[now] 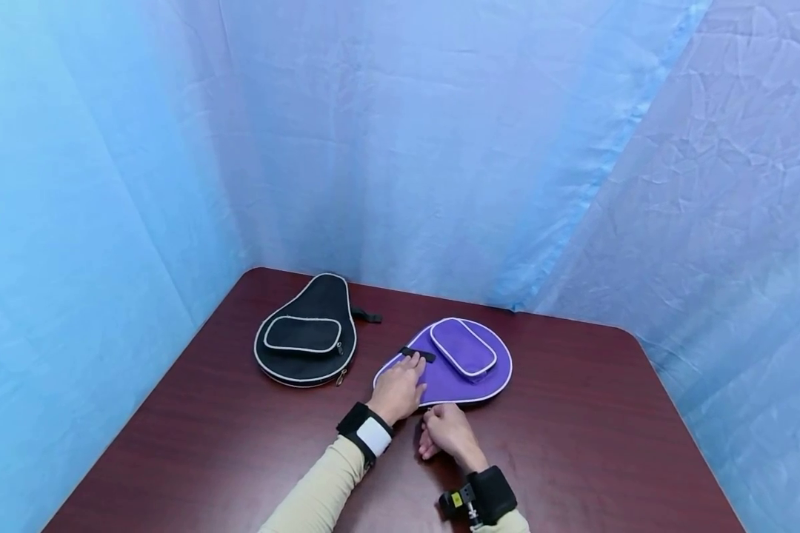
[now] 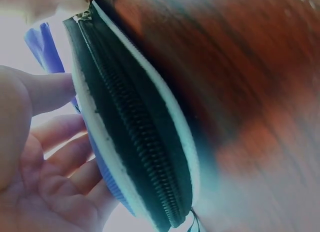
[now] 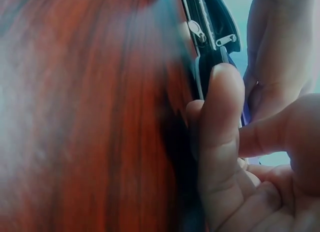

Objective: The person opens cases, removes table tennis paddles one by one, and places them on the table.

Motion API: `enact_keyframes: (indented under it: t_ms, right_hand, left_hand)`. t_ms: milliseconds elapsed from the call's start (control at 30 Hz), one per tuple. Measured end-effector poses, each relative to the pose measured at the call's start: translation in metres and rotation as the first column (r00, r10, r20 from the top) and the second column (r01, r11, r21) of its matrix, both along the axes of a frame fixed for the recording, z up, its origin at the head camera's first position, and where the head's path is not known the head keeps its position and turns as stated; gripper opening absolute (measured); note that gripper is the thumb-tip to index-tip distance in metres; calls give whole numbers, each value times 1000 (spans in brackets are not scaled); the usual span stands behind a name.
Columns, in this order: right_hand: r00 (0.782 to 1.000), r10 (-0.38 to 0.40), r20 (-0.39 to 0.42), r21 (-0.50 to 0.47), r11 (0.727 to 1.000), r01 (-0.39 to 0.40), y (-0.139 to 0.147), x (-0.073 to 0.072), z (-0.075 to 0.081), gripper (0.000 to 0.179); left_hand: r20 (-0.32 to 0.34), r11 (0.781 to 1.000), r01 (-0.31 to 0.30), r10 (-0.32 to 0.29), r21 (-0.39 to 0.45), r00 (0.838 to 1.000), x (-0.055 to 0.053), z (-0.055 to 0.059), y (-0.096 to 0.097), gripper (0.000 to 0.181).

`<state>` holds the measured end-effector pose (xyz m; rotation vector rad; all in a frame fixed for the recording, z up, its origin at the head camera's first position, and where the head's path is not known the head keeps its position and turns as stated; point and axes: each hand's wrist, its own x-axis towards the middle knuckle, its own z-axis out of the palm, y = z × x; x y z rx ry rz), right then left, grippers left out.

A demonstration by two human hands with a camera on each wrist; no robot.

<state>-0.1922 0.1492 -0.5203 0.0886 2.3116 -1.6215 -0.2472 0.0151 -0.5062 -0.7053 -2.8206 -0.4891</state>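
A purple paddle-shaped case [image 1: 450,381] with white piping and a small zipped pocket [image 1: 463,346] lies flat on the table. My left hand [image 1: 398,389] rests on its narrower part, fingers extended near a black strap [image 1: 418,354]. In the left wrist view, the left thumb [image 2: 52,92] touches the case's edge beside its black zipper [image 2: 142,137]. My right hand [image 1: 450,433] is at the near edge with curled fingers. At the top of the left wrist view, its fingers pinch the zipper pull [image 2: 84,15], which they partly cover.
A black case [image 1: 307,303] of the same shape, with white piping and a front pocket [image 1: 303,334], lies to the left on the dark red-brown table [image 1: 573,444]. Light blue cloth [image 1: 400,148] hangs behind the table and along both sides.
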Motion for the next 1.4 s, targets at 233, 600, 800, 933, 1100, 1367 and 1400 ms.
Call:
enact_keyframes:
  t_ms: [233,600,800,933,1100,1367,1400]
  right_hand:
    - [1000,15,-10,33,999,-15,8,-2,-3,23]
    - [1000,-16,4,168,986,15,60,0,8,27]
    - [995,-98,6,267,959,93,98,2,11,26]
    - [993,-117,-19,402,908,114,117,-3,14,24]
    - [996,-81,-41,530,843,90,121,-12,17,19]
    - [996,-54,-66,547,833,81,97,-32,16,16]
    - [997,-50,-67,546,834,78,93,-35,15,16]
  left_hand:
    - [17,1000,-23,23,10,1000,3,1,1,49]
    - [-97,983,83,-68,162,993,10,11,12,41]
    - [-96,976,132,-117,171,988,12,13,19,41]
    - [-107,971,175,-159,161,981,12,12,25,42]
    - [-114,968,222,-209,119,971,13,13,37,43]
    - [-76,972,233,-232,7,970,4,7,46,45]
    - [-76,973,233,-232,-6,970,3,6,45,45]
